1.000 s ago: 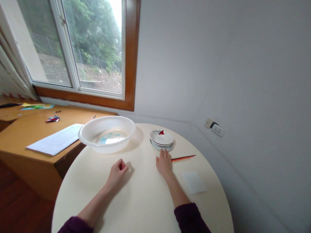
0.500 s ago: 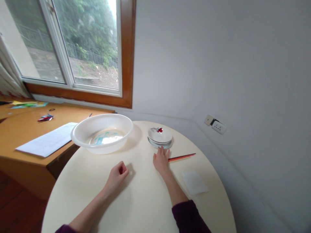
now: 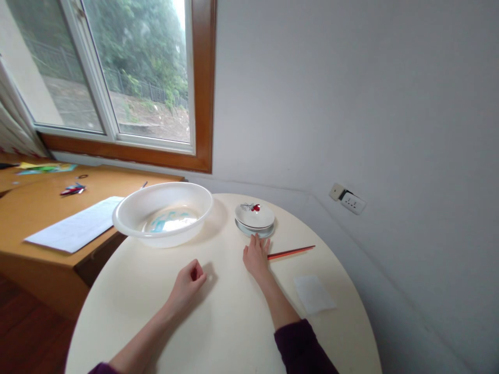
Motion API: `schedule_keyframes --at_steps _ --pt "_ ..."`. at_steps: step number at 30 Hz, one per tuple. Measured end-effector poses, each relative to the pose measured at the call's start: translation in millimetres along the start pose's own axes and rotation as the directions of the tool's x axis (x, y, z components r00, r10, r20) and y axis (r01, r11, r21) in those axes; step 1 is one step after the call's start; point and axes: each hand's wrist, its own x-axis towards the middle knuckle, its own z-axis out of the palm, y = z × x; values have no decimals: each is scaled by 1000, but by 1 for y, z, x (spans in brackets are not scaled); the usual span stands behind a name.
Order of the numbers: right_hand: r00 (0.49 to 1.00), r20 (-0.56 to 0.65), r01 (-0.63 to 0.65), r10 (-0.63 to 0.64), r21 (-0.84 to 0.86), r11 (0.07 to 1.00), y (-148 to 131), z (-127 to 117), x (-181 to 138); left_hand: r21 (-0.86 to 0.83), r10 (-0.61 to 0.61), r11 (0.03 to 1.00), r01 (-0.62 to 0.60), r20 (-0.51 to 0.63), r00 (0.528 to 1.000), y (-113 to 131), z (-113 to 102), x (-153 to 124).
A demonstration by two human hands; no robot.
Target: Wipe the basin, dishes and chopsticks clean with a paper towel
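My right hand lies low over the table, fingers stretched toward the near rim of a small stack of dishes. On top is a white dish with a red flower pattern; a pale grey-blue round piece shows beneath it. The fingertips appear to touch the lower edge, but the exact contact is hard to see. Red chopsticks lie just right of this hand, their near end close to it. My left hand rests on the table with its fingers curled into a loose fist, nothing visible inside.
A large translucent plastic basin stands at the back left of the round cream table. A white paper square lies right of my right forearm. Beyond the basin, a wooden desk holds a white sheet and small items.
My right hand and the dish stack have shifted slightly left. The left hand stays put, and the chopsticks look essentially unmoved.
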Motion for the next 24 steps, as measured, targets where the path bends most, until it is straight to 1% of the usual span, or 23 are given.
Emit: schedule_keyframes --at_steps 11,24 --pt "999 42 -4 4 9 1000 -1 -5 0 -3 -11 1000 11 1 1000 5 -1 -2" --pt "998 5 60 -60 2 998 -2 -4 -6 6 -14 1000 14 1 1000 5 -1 0"
